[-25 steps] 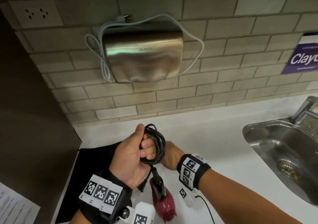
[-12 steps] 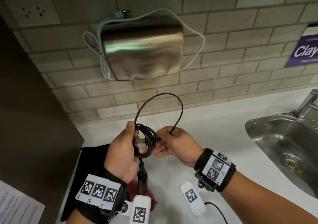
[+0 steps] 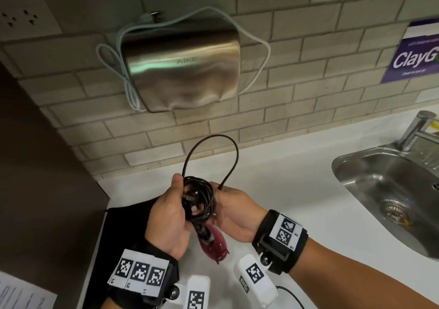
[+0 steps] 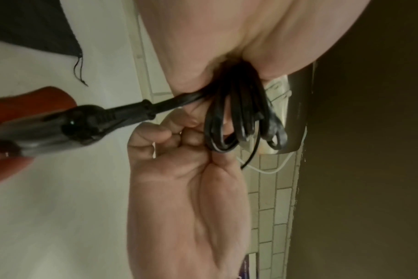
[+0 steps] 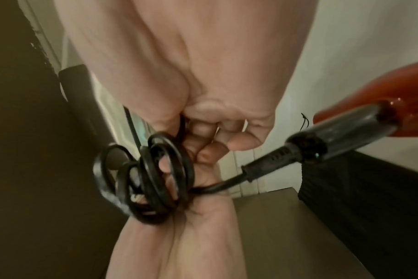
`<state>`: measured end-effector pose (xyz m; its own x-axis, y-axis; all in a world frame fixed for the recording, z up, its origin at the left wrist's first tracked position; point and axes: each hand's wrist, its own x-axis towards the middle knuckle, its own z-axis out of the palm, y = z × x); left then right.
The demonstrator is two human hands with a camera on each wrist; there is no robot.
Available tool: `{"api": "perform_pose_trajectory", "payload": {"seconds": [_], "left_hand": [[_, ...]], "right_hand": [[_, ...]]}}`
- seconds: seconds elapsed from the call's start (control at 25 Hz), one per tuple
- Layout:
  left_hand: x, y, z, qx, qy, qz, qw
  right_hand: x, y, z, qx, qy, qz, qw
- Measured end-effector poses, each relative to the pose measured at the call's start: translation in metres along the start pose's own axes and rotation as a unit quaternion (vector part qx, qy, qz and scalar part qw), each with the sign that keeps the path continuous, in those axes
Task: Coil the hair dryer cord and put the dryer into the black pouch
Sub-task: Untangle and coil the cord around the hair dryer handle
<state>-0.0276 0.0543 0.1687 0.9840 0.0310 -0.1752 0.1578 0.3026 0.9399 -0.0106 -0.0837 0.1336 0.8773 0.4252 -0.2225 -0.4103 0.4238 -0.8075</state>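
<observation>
My left hand grips a tight coil of the black cord above the white counter. The plug sits inside the coil. A free loop of cord arches up from the coil and comes down to my right hand, which pinches it just right of the coil. The red hair dryer hangs by its cord under my hands. Seen from the left wrist, the coil hangs from my fist, with the dryer at the left. The black pouch lies flat on the counter, under my left forearm.
A steel hand dryer with a white cable hangs on the tiled wall ahead. A steel sink and tap are at the right. A dark panel bounds the counter on the left. A wall socket sits top left.
My right hand came out from behind the coil and moved right, drawing a loop of cord up above it. The left hand kept its grip on the coil.
</observation>
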Motion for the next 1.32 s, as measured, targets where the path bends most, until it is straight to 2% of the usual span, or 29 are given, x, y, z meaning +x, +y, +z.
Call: {"api": "perform_pose_trajectory", "payload": {"seconds": [0.12, 0.2, 0.24, 0.28, 0.32, 0.36, 0.4, 0.44, 0.48, 0.56, 0.64, 0.68, 0.76, 0.8, 0.92, 0.96, 1.04, 1.12, 1.2, 1.32], "left_hand": [[-0.002, -0.002, 0.005, 0.000, 0.022, 0.028, 0.999], [-0.003, 0.000, 0.006, -0.003, 0.033, 0.041, 0.999], [-0.002, 0.000, 0.004, -0.001, 0.038, 0.047, 0.998], [0.001, 0.000, 0.001, 0.005, 0.045, 0.052, 0.998], [0.004, 0.000, -0.002, 0.013, 0.051, 0.057, 0.997], [0.008, -0.002, -0.005, 0.023, 0.059, 0.065, 0.996], [0.011, -0.005, -0.007, 0.036, 0.065, 0.074, 0.994], [0.014, -0.008, -0.007, 0.050, 0.066, 0.082, 0.993], [0.016, -0.011, -0.007, 0.061, 0.059, 0.084, 0.993], [0.018, -0.014, -0.007, 0.068, 0.051, 0.076, 0.993], [0.019, -0.015, -0.007, 0.069, 0.071, 0.067, 0.993], [0.019, -0.017, -0.009, 0.078, 0.070, 0.066, 0.992], [0.021, -0.018, -0.012, 0.083, 0.081, 0.073, 0.991], [0.023, -0.017, -0.015, 0.058, 0.098, 0.062, 0.992], [0.028, -0.011, -0.021, -0.013, 0.138, -0.017, 0.990], [0.028, -0.008, -0.022, -0.044, 0.150, -0.044, 0.987], [0.034, -0.002, -0.027, -0.117, 0.187, -0.064, 0.973], [0.041, 0.014, -0.032, -0.190, 0.204, -0.083, 0.957], [0.047, 0.033, -0.040, -0.237, 0.200, -0.071, 0.948], [0.047, 0.044, -0.044, -0.268, 0.176, -0.026, 0.947]], "right_hand": [[-0.001, -0.005, 0.004, -0.028, 0.017, 0.025, 0.999], [-0.010, -0.013, 0.002, -0.116, 0.012, 0.052, 0.992], [-0.017, -0.016, 0.003, -0.195, 0.039, 0.045, 0.979], [-0.024, -0.018, 0.004, -0.302, 0.091, 0.002, 0.949], [-0.033, -0.020, 0.006, -0.411, 0.158, -0.089, 0.893], [-0.042, -0.024, 0.008, -0.495, 0.198, -0.206, 0.821], [-0.049, -0.028, 0.012, -0.558, 0.189, -0.314, 0.744], [-0.051, -0.032, 0.017, -0.608, 0.138, -0.382, 0.682], [-0.048, -0.035, 0.019, -0.644, 0.078, -0.410, 0.641], [-0.038, -0.036, 0.020, -0.686, 0.030, -0.394, 0.611], [-0.029, -0.037, 0.019, -0.704, 0.040, -0.375, 0.602], [-0.026, -0.035, 0.019, -0.700, 0.042, -0.383, 0.602], [-0.027, -0.031, 0.017, -0.662, 0.036, -0.403, 0.631], [-0.030, -0.028, 0.018, -0.623, 0.025, -0.409, 0.666], [-0.055, -0.029, 0.034, -0.389, -0.053, -0.376, 0.839], [-0.065, -0.031, 0.036, -0.323, -0.081, -0.362, 0.871], [-0.078, -0.028, 0.029, -0.308, -0.080, -0.328, 0.889], [-0.080, -0.016, 0.008, -0.349, -0.032, -0.271, 0.897], [-0.083, -0.005, -0.007, -0.379, -0.013, -0.232, 0.896], [-0.093, 0.012, -0.014, -0.351, -0.050, -0.179, 0.918]]}}
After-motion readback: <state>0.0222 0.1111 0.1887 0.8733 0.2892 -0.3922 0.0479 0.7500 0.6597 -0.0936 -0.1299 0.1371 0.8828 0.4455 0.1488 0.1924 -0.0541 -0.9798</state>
